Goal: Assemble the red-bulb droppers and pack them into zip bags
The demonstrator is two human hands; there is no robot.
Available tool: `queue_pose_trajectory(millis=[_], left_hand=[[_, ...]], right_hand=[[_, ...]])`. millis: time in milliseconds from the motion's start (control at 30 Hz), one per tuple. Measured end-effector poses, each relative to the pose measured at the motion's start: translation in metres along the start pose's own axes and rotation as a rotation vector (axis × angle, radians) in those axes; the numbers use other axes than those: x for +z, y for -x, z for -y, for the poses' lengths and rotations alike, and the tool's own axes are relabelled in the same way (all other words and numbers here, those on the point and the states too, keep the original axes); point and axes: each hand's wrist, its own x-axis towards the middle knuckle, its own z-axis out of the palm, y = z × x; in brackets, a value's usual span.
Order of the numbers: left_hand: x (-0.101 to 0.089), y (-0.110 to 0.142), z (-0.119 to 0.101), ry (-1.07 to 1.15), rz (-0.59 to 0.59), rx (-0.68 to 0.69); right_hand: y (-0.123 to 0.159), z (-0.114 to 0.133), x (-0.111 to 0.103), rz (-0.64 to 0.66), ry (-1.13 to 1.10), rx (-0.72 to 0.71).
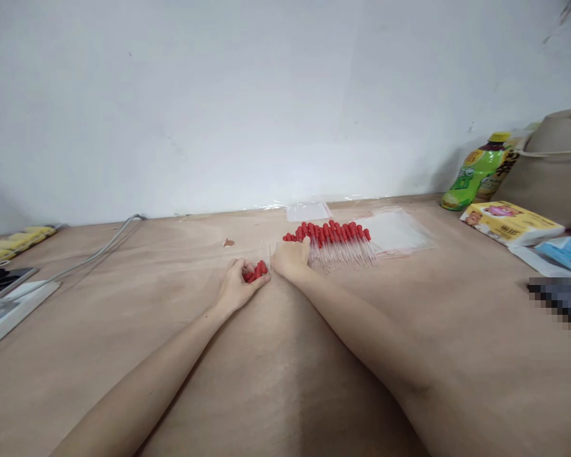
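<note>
My left hand [238, 285] is curled around a small bunch of red-capped droppers [255, 270], whose red bulbs poke out between thumb and fingers. My right hand [291, 257] rests just to its right, fingers closed and touching the left edge of a large pile of red-capped glass droppers [335, 241] lying on the wooden table [266, 368]. What the right fingers hold, if anything, is hidden. Clear plastic bags [394, 231] lie behind and right of the pile.
A green drink bottle [478, 170], a yellow box [511, 222], a brown paper bag [554, 165] and blue packets [566, 252] stand at the right. A grey cable [95, 254], yellow items [16, 241] and a white tray [9, 304] lie at the left. White wall behind.
</note>
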Motion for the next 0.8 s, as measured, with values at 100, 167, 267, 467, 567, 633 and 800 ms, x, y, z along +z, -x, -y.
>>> queue_pose_trajectory(millis=[100, 167, 267, 467, 567, 633, 800], left_hand=[[0.001, 0.001, 0.000, -0.007, -0.016, -0.012], [0.002, 0.002, 0.001, 0.033, -0.033, -0.030], [0.001, 0.001, 0.003, 0.100, -0.064, -0.065], [-0.008, 0.012, -0.012, 0.025, -0.276, 0.176], [-0.008, 0.026, -0.029, -0.089, -0.129, 0.414], [-0.005, 0.034, -0.037, -0.109, 0.073, 0.506], [0.007, 0.038, -0.044, -0.043, 0.233, 0.541]], right_hand=[[-0.004, 0.004, 0.000, 0.014, 0.014, -0.004], [-0.002, 0.005, -0.001, 0.008, 0.020, -0.003], [0.013, -0.001, -0.004, -0.060, 0.024, -0.008], [0.066, -0.066, -0.001, -0.372, -0.069, -0.283], [0.086, -0.110, 0.008, -0.417, -0.201, -0.493], [0.095, -0.131, 0.011, -0.459, -0.267, -0.540], [0.104, -0.138, 0.008, -0.514, -0.353, -0.487]])
